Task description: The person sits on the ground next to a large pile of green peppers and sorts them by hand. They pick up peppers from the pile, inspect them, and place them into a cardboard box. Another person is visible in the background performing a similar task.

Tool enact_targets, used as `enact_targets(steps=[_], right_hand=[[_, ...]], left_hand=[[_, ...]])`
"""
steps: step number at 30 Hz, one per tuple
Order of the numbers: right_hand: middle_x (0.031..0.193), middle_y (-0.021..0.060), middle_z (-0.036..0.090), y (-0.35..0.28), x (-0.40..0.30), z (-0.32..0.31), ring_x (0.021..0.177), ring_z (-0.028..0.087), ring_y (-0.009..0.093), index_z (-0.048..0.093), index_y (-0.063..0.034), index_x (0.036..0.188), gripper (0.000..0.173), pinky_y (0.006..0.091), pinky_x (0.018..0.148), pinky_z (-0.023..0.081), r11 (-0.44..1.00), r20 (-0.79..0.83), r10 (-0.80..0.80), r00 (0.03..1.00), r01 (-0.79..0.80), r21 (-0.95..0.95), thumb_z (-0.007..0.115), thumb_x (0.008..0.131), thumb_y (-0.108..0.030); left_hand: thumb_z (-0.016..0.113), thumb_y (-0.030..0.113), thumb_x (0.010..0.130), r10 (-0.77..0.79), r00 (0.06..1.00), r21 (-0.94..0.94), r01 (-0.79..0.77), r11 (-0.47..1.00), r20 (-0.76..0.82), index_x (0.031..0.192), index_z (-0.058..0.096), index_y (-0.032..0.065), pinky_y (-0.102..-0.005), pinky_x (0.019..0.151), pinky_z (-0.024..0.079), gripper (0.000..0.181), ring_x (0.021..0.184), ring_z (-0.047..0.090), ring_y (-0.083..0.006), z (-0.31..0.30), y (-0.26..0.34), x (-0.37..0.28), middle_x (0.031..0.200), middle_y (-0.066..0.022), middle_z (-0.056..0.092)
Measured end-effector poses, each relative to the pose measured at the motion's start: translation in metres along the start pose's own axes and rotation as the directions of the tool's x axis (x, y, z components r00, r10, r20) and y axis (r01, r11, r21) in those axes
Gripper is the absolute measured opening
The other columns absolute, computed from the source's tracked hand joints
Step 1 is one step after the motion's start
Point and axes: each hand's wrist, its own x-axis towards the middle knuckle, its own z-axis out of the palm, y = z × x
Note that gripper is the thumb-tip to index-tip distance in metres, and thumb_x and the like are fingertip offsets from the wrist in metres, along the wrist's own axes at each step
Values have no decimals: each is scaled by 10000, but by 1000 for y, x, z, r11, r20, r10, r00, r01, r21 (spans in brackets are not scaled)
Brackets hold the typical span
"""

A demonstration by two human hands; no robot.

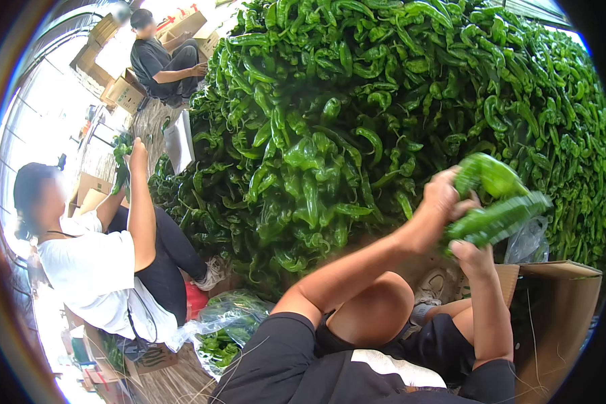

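A large heap of long green peppers [323, 166] rises in front of me. At the right, above an open cardboard box [560, 313], my left hand [442, 194] has its fingers on a blurred bunch of green peppers [495, 177]. Just below it, my right hand [472, 257] grips the lower side of the same bunch, where a long green pepper [505, 219] points to the right. Motion blur hides how many peppers each hand has. Clear plastic film [527, 240] sticks up at the box's back edge.
A person in a white top [96, 262] sits at the left, holding green peppers [121, 156]. Another person in dark clothes [164, 65] sits farther back beside cardboard boxes [126, 93]. A clear plastic bag with peppers [222, 348] lies near my left side, by a red object [196, 299].
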Motion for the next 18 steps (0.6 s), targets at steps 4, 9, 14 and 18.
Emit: enact_targets(steps=[4,9,14,18], right_hand=[[1273,113,461,-20,-92,-40,1208,482,263,495,-54,1160,476,411,1025,392,942,-363,-223,905,295,158,611,740,-245],[1409,170,397,-32,-221,-147,1260,446,376,333,-76,1446,689,484,1066,349,920,-929,37,367,351,176,571,916,-446],[1441,180,361,-25,-235,-182,1316,389,334,303,-1,1448,610,467,1106,298,978,-953,-141,269,-114,-177,547,904,-128],[1554,188,201,-5,-46,-108,1447,175,292,235,40,1464,550,378,1182,122,662,-478,-597,644,59,-747,433,984,-143]], left_hand=[[11,765,852,-90,898,57,72,996,431,1532,110,100,-461,1166,71,956,1450,138,-322,34,7,-13,1587,-147,102],[144,781,863,-184,982,-879,119,462,36,1534,103,155,-537,1157,109,919,1469,120,-279,-34,13,-19,1606,-60,79],[147,797,854,-473,810,-716,96,691,-347,1522,-78,159,-570,1142,-29,951,1471,-119,-233,-83,-27,-14,1598,-71,-120],[162,796,856,-716,608,-592,451,668,-345,1519,-66,150,-535,1147,-5,953,1463,-91,-235,-44,-69,44,1588,-83,-101]])
